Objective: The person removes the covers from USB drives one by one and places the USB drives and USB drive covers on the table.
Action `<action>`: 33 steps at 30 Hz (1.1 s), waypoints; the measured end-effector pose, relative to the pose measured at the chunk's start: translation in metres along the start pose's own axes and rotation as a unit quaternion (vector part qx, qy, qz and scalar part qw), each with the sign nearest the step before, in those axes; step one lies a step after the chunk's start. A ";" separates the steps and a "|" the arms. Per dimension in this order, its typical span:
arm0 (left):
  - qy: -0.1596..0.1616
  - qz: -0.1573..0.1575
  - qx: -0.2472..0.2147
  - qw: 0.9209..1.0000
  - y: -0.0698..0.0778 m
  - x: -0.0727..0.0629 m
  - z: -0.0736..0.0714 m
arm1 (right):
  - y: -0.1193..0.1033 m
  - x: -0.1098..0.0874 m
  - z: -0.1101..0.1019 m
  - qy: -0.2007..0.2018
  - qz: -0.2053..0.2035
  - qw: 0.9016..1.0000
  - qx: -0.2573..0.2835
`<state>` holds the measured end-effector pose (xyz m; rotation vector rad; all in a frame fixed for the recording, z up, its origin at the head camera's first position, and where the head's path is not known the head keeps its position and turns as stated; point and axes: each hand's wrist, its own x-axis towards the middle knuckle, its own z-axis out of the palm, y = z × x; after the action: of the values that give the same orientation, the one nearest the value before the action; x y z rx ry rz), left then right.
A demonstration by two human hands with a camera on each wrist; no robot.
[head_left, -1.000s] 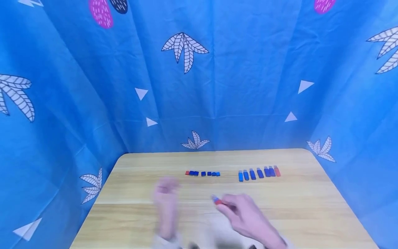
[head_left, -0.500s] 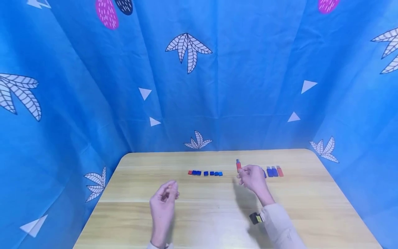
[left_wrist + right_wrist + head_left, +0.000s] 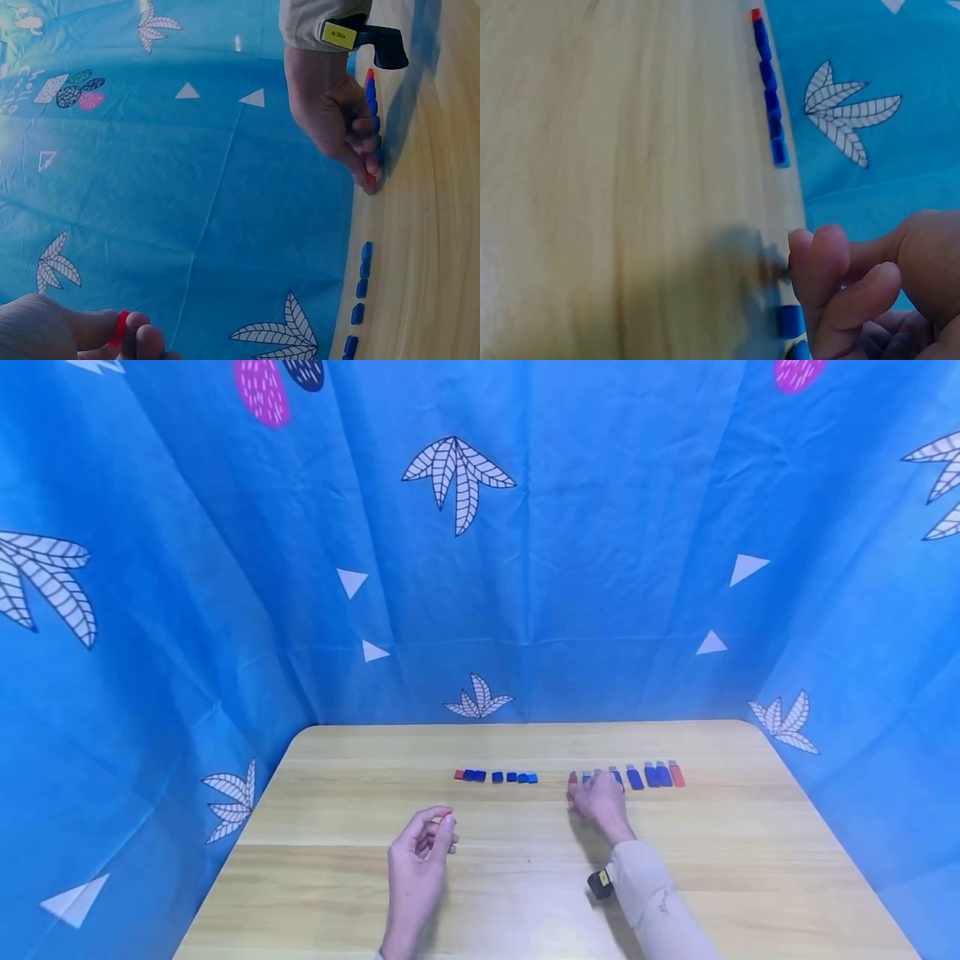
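Observation:
My right hand (image 3: 602, 799) is down at the left end of a row of USB flash drives, its fingertips on a red USB flash drive (image 3: 573, 778). In the left wrist view, thumb and finger pinch that red drive (image 3: 370, 181) close over the table. Curled fingers hide most of it in the right wrist view. My left hand (image 3: 420, 856) is raised over the table's middle; in its wrist view, thumb and forefinger pinch a small red cap (image 3: 120, 328).
Blue USB drives (image 3: 635, 777) stretch rightward to another red drive (image 3: 677, 774). Left of them lies a row of small caps, several blue (image 3: 498, 777) and one red (image 3: 459, 774). A blue patterned curtain (image 3: 480, 577) surrounds the wooden table (image 3: 517, 893).
My right hand has carried the red drive from the middle over to the row's left end and lowered it to the table. My left hand has shifted a little rightward, fingers still together.

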<state>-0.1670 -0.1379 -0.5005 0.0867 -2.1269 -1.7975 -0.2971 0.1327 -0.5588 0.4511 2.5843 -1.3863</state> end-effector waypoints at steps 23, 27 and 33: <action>-0.149 0.031 0.113 0.982 0.027 0.051 0.059 | -0.024 -0.062 -0.055 0.033 -0.119 0.992 0.029; -0.192 0.046 0.180 0.964 0.023 0.070 0.088 | -0.032 -0.087 -0.069 0.047 -0.140 0.988 0.033; -0.233 0.007 0.272 0.934 0.005 0.090 0.130 | -0.039 -0.116 -0.085 0.056 -0.146 0.987 0.037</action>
<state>-0.2900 -0.0386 -0.4927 -0.2445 -2.9017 -1.2509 -0.2022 0.1624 -0.4472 0.1668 2.7857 -1.5944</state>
